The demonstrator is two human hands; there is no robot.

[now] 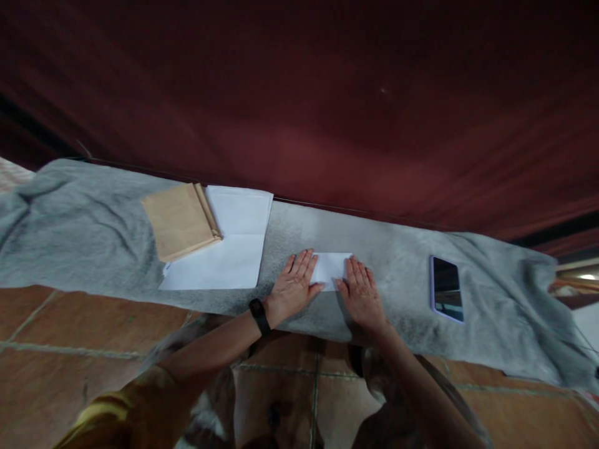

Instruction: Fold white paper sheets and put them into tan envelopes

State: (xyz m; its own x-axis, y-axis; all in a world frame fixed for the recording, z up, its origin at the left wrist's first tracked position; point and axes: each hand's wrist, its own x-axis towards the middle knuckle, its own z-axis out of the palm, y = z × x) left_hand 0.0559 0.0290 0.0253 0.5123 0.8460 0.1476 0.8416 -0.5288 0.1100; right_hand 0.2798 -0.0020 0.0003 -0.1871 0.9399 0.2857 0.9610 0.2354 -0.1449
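Note:
A small folded white paper lies on a grey cloth that covers a long low surface. My left hand lies flat on the paper's left edge with its fingers stretched out; a black band sits on that wrist. My right hand presses flat on the paper's right edge, fingers together and extended. Neither hand grips anything.
To the left lie larger white sheets with a stack of brown envelopes on top. A phone with a pale purple case rests face up at the right. A dark red curtain hangs behind; brown tiled floor lies below.

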